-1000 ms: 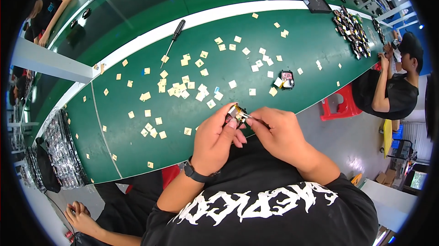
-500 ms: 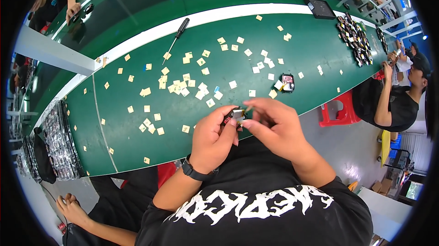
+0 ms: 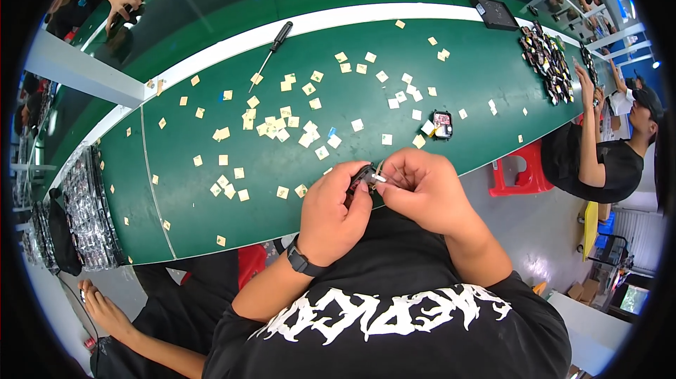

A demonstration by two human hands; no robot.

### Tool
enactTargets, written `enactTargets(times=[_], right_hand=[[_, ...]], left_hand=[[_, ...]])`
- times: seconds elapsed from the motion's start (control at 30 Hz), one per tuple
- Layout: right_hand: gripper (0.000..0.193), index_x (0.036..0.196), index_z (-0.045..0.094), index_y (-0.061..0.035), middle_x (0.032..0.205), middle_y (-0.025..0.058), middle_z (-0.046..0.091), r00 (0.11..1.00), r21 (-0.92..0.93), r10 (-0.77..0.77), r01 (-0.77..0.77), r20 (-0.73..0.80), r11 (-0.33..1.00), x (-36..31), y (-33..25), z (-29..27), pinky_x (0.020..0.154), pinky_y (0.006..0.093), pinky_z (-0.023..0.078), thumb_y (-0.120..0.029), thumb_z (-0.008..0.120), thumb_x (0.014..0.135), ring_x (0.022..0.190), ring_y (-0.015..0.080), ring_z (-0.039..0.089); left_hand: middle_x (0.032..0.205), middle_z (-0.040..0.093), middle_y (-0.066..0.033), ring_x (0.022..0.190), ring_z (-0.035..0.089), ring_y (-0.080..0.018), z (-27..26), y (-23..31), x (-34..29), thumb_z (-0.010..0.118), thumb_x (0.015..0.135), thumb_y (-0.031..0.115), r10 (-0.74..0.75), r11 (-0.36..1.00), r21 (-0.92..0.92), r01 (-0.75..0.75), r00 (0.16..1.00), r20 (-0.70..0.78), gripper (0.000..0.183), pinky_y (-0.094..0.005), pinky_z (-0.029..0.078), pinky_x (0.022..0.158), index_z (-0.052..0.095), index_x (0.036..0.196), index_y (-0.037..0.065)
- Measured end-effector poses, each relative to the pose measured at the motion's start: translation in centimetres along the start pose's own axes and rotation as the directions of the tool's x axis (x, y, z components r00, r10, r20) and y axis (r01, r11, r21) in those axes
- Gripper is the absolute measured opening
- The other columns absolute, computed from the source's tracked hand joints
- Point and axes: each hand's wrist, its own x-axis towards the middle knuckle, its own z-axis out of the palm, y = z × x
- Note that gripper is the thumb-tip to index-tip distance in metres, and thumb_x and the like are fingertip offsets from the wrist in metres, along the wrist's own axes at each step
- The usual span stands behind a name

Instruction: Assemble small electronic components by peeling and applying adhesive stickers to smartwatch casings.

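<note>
Above the near edge of the green table, my left hand (image 3: 331,209) is closed around a small black electronic device (image 3: 361,175), thumb pressed on its side. My right hand (image 3: 429,185) is closed in a pinch at the device's right side. A small white piece (image 3: 379,178) shows at its fingertips, along with a thin strip; the fingers hide most of both. Beyond my right hand lies another open black device (image 3: 442,125) with a red circuit board. Small pale yellow square stickers (image 3: 282,134) lie scattered across the tabletop, and a black-handled screwdriver (image 3: 280,35) rests near the far edge.
Many small devices (image 3: 546,62) are heaped at the far right, beside a black tray (image 3: 494,13). Silver-wrapped packs (image 3: 91,210) cover the left end. A co-worker (image 3: 598,147) sits at the right by a red stool (image 3: 517,171); another person's hand (image 3: 105,308) shows at lower left.
My right hand has tightened its fingers near the device, and the white piece now shows at its fingertips. My left hand keeps its hold, the device slightly turned. The co-worker at right has raised a hand.
</note>
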Motion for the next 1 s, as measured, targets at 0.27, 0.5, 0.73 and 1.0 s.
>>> enactTargets(times=[0.27,0.5,0.73,1.0], right_hand=[[0.01,0.094,0.066,0.0005,0.076,-0.0042,0.062,0.996,0.075,0.083,-0.084,0.014,0.994,0.0,0.3,0.1,0.053,0.0185,0.037,-0.005,0.073,0.09,0.063,-0.001,0.047],[0.008,0.091,0.068,0.0008,0.075,-0.0058,0.06,1.0,-0.07,0.009,-0.009,-0.006,0.997,-0.2,-0.3,0.4,0.052,0.0209,0.034,-0.005,0.073,0.09,0.062,0.0002,0.043],[0.009,0.087,0.066,0.0029,0.07,-0.0067,0.056,0.99,0.034,0.144,-0.144,0.005,0.989,-0.6,-1.9,-0.5,0.052,0.0199,0.034,-0.002,0.072,0.091,0.061,-0.0011,0.043],[0.008,0.086,0.065,0.0037,0.069,-0.0062,0.059,0.988,0.085,0.152,-0.151,0.0,0.985,-1.0,-2.5,0.2,0.052,0.019,0.034,0.0,0.071,0.091,0.061,-0.0022,0.044]], left_hand=[[0.088,0.067,-0.0136,0.069,0.065,-0.0258,-0.1,-0.1,0.0,0.06,0.092,0.002,0.044,0.997,0.071,-0.044,0.999,-0.004,0.022,-0.0353,0.051,0.062,0.061,0.114,-0.001],[0.087,0.067,-0.0134,0.069,0.064,-0.0273,-0.2,0.1,0.1,0.058,0.093,0.002,0.062,0.996,0.06,-0.063,0.998,0.014,0.02,-0.0365,0.05,0.062,0.061,0.113,0.0],[0.084,0.066,-0.0111,0.066,0.062,-0.0204,-0.6,0.2,-0.1,0.059,0.093,0.003,-0.02,0.994,-0.111,0.02,1.0,0.005,0.018,-0.0317,0.049,0.062,0.062,0.11,0.0],[0.077,0.067,-0.0049,0.06,0.061,-0.0096,-0.5,-0.7,0.2,0.056,0.095,0.001,0.089,0.996,0.007,-0.089,0.996,-0.006,0.016,-0.0263,0.048,0.055,0.062,0.11,0.0]])
